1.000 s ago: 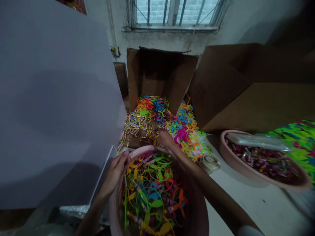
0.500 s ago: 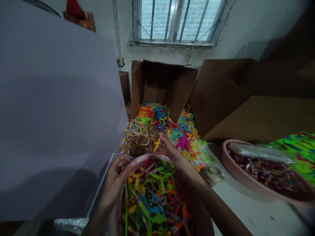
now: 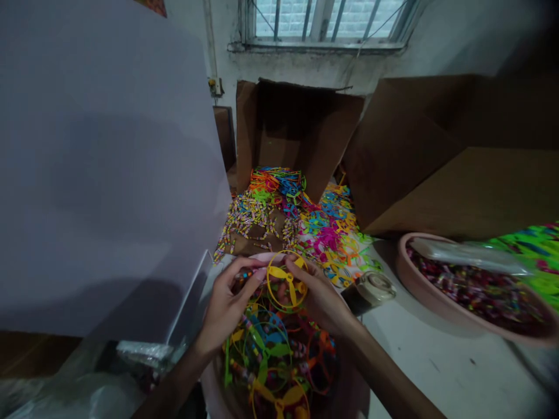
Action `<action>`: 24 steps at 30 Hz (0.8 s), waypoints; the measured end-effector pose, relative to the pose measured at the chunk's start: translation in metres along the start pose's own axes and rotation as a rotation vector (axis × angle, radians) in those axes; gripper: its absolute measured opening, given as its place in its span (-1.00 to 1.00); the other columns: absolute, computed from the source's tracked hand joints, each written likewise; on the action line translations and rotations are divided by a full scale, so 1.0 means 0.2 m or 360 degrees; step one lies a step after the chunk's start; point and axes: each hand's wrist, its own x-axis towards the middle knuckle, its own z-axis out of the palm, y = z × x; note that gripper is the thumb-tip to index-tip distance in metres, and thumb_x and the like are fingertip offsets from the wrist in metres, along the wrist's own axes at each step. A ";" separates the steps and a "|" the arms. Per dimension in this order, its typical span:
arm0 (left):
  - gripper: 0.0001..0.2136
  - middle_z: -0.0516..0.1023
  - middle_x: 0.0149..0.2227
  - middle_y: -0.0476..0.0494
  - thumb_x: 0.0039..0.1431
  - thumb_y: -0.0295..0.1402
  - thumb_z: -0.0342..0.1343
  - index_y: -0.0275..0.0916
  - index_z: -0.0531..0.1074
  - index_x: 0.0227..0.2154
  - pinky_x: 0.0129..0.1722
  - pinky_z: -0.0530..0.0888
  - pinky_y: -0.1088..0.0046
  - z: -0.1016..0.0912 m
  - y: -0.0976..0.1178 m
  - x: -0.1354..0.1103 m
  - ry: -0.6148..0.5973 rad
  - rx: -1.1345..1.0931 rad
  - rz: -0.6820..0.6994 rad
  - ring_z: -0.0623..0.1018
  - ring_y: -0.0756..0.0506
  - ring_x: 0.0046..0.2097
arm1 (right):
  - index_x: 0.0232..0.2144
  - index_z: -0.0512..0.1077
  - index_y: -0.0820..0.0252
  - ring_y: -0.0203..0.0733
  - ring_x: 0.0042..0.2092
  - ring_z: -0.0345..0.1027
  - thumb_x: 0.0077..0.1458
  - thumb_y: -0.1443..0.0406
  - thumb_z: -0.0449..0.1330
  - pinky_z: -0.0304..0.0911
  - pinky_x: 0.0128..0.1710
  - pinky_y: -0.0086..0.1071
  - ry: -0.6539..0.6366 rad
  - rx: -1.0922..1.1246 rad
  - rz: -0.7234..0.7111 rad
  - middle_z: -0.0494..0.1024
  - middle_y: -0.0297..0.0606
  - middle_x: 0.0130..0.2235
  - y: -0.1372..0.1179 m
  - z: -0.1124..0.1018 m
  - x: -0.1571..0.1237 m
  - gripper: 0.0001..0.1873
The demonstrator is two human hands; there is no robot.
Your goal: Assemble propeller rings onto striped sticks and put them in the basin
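A yellow ringed propeller [image 3: 276, 272] with three blades is held upright over a pink tub [image 3: 211, 381]. My right hand [image 3: 321, 291] is closed on its right side, thumb and fingers at the ring. My left hand [image 3: 229, 302] is closed at the ring's left edge, its thumb tip close to the blade; what lies inside its curled fingers is too dark to make out. Below both hands, the tub holds green [image 3: 279, 349], blue, orange and yellow propellers mixed with small striped sticks.
Loose striped sticks [image 3: 251, 212] and colourful propellers [image 3: 327, 235] cover the table beyond the tub. Cardboard boxes [image 3: 301, 145] stand behind. A jar [image 3: 371, 291] and a second pink tub [image 3: 437, 311] of shiny wrapped pieces are at right. A white panel [image 3: 109, 174] blocks the left.
My right hand has come back from the loose sticks to above the tub, and the yellow propeller is now upright between my hands. My left hand has moved in from the rim. The view has tilted down.
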 end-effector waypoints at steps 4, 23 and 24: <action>-0.83 0.56 -0.22 0.01 0.25 -0.18 0.24 -0.15 0.54 -0.22 -0.20 0.42 0.53 -0.02 0.03 -0.01 0.0093 0.0034 0.0024 0.52 -0.02 -0.20 | -0.27 0.58 0.11 -0.33 -0.44 0.47 0.03 0.20 0.45 0.38 -0.42 -0.48 -0.0036 0.0129 0.0074 0.62 -0.38 -0.39 -0.01 -0.02 -0.05 -0.78; -0.75 0.34 -0.44 0.06 0.28 -0.14 0.13 -0.21 0.40 -0.40 -0.41 0.28 0.53 -0.04 0.09 -0.01 -0.0272 0.0225 -0.0100 0.32 0.04 -0.40 | -0.36 0.64 0.13 -0.15 -0.31 0.62 -0.16 0.25 0.54 0.49 -0.32 -0.36 -0.0002 0.0100 0.0173 0.71 -0.23 -0.29 0.01 0.00 -0.11 -0.74; -0.74 0.33 -0.45 0.06 0.28 -0.13 0.13 -0.21 0.39 -0.41 -0.43 0.28 0.53 -0.04 0.10 -0.01 -0.0296 0.0211 -0.0143 0.31 0.03 -0.41 | -0.38 0.64 0.14 -0.16 -0.33 0.61 -0.18 0.24 0.55 0.49 -0.33 -0.35 0.0006 0.0073 0.0170 0.71 -0.24 -0.33 0.01 0.00 -0.11 -0.74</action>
